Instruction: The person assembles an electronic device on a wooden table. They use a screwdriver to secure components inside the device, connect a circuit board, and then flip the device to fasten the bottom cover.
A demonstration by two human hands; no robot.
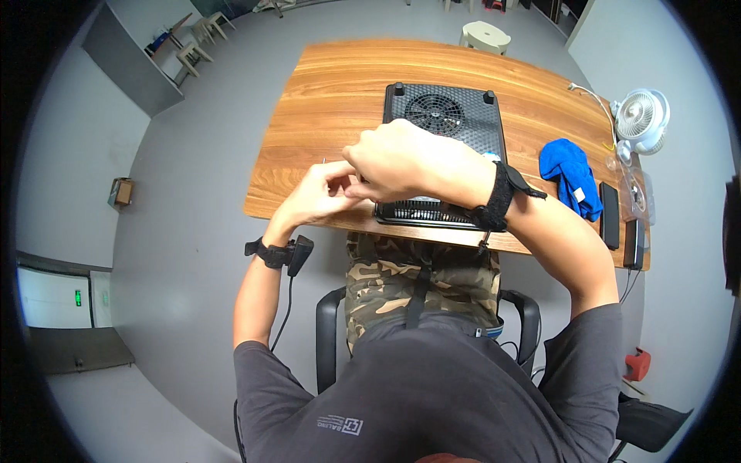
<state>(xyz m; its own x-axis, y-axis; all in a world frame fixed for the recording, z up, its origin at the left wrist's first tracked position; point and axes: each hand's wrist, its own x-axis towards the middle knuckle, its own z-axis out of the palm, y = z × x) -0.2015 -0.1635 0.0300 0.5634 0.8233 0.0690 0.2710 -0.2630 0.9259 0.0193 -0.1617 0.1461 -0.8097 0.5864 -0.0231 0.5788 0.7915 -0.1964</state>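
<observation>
A black flat appliance [486, 119] lies on the wooden table with its underside up, showing a round fan grille [434, 114] and stubby corner feet; it looks like an induction cooker. My right hand [391, 160] is closed above its left part, with the forearm across the appliance and hiding much of it. Just left of the appliance, my left hand [318, 194] has its fingers bent in a pinch and meets the right fingertips. Whatever lies between the fingers is hidden or too small to name.
On the right of the table [309, 100] lie a blue cloth [571, 174], a long black case [610, 216], a clear plastic package [639, 197] and a black bar-shaped thing [634, 243] with a cable. A white fan [641, 121] stands at the right edge. A stool [485, 35] is beyond.
</observation>
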